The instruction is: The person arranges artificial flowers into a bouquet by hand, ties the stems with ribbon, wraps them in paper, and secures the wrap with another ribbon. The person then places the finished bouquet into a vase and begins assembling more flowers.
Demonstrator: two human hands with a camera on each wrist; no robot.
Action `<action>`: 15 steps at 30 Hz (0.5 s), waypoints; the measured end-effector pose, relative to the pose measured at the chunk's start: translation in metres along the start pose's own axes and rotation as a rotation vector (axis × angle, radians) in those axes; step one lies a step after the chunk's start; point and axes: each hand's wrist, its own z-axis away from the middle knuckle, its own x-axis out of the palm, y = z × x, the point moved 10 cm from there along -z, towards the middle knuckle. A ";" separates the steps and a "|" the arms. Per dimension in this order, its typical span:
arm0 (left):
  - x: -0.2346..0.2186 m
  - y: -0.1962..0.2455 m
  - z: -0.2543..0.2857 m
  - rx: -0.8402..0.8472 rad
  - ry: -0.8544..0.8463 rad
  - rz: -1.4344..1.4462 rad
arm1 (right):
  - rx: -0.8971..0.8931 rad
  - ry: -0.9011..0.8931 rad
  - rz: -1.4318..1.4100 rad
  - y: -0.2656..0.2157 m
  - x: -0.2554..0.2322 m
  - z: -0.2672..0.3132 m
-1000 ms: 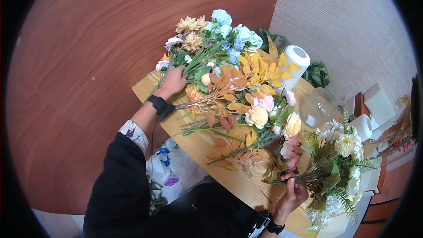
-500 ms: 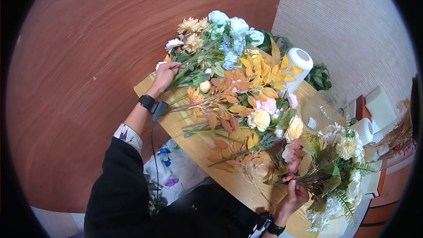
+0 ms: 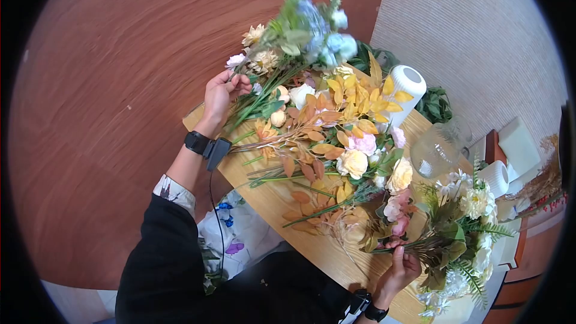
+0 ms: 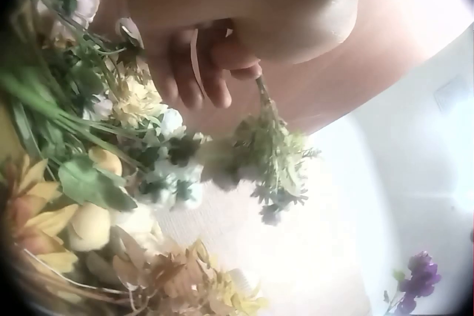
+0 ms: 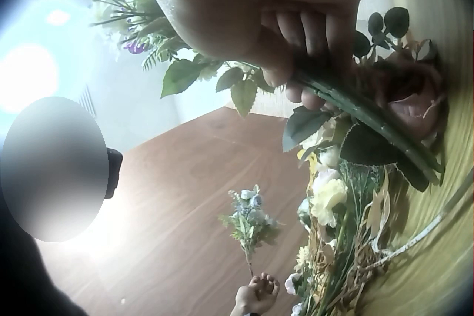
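Note:
My left hand (image 3: pixel 225 91) pinches the thin stem of a blue artificial flower spray (image 3: pixel 312 27), raised over the far end of the table and blurred by motion. In the left wrist view the stem of this spray (image 4: pixel 274 149) comes out between thumb and fingers. Below it lie beige daisies (image 3: pixel 263 62), green stems and a white rose (image 3: pixel 301 95). Near the front edge, my right hand (image 3: pixel 399 271) grips a bunch of stems whose white flowers and fern leaves (image 3: pixel 474 234) spread to the right. Thick green stems (image 5: pixel 363 116) pass through its curled fingers in the right wrist view.
Yellow-orange leaf branches (image 3: pixel 354 102), cream roses (image 3: pixel 352 163) and pink flowers (image 3: pixel 396 207) cover much of the wooden table (image 3: pixel 282 204). A white ribbed vase (image 3: pixel 408 84) and a glass vase (image 3: pixel 433 153) stand behind. Below the front edge is a white bag (image 3: pixel 240 228).
My left hand has drawn the blue spray up out of the pile, baring a white rose beneath. The right hand keeps its grip, nearly still.

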 end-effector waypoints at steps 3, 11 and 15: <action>0.019 0.008 0.013 -0.082 -0.124 0.197 | -0.003 -0.017 -0.032 -0.001 0.003 0.000; 0.042 -0.004 0.040 -0.274 -0.353 0.396 | 0.001 0.006 0.019 0.000 -0.002 0.001; 0.051 -0.013 0.060 -0.380 -0.320 0.277 | -0.007 0.000 -0.022 -0.004 0.003 0.000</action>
